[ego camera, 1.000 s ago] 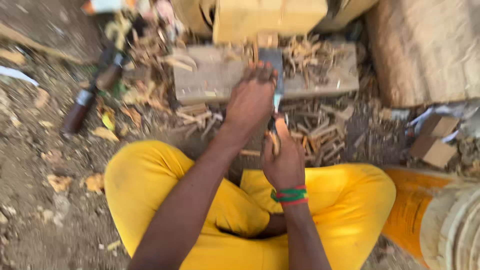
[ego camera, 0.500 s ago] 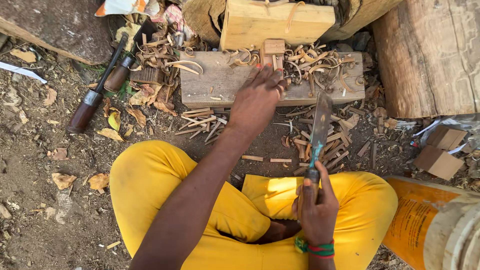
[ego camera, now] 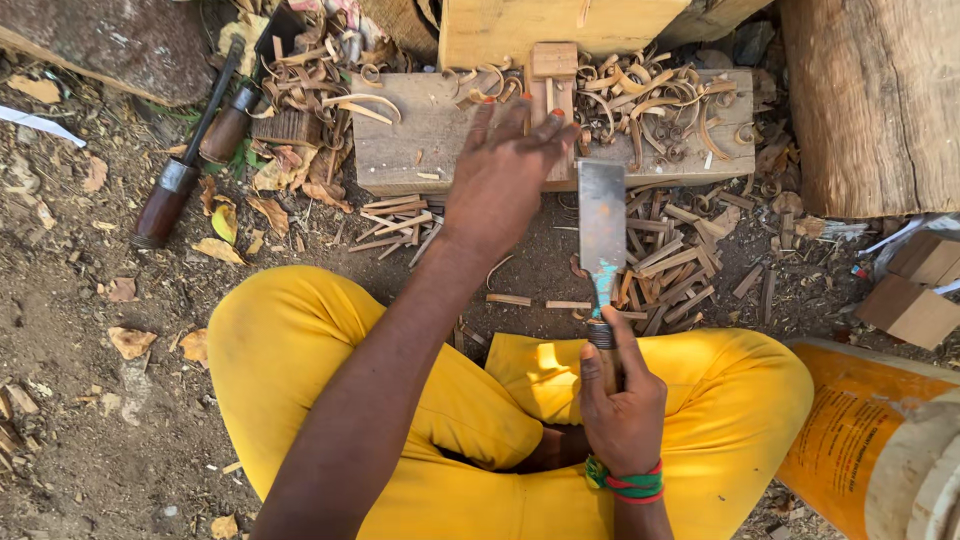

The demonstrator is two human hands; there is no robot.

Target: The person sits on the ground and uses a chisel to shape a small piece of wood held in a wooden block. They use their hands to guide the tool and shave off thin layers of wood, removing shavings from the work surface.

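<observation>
Right hand (ego camera: pixel 622 405), lower centre-right of frame, fist closed around the handle of a broad flat chisel (ego camera: pixel 602 222). Blade points up the frame; its wide steel face is rust-mottled, with a turquoise-stained neck just above the fingers. A green and red band sits on that wrist.

Left hand (ego camera: pixel 503 172), upper centre, holds nothing: fingers spread wide, palm down, over the flat wooden board (ego camera: pixel 410 140). Fingertips reach the small wooden block (ego camera: pixel 553 72) standing on the board's upper edge; actual contact cannot be confirmed, as the hand is slightly blurred. Chisel blade tip lies just right of this hand, overlapping the board's lower edge.

Board runs across upper centre of frame. Curled wood shavings (ego camera: pixel 655 105) are heaped on its right half and spill off its left end. Split wood slivers (ego camera: pixel 670 275) litter the ground below the board, densest right of the blade.

Upper left: a dark-handled tool (ego camera: pixel 160 205) lies slanted on the soil, well apart from both hands. Upper right: a thick log (ego camera: pixel 870 100). Pale squared timber (ego camera: pixel 560 25) sits behind the board at the top edge. Lower right: an orange sack (ego camera: pixel 850 440) beside the knee. Person sits cross-legged in yellow trousers (ego camera: pixel 300 350), filling the lower centre. Dry leaves scattered on bare earth, left side.
</observation>
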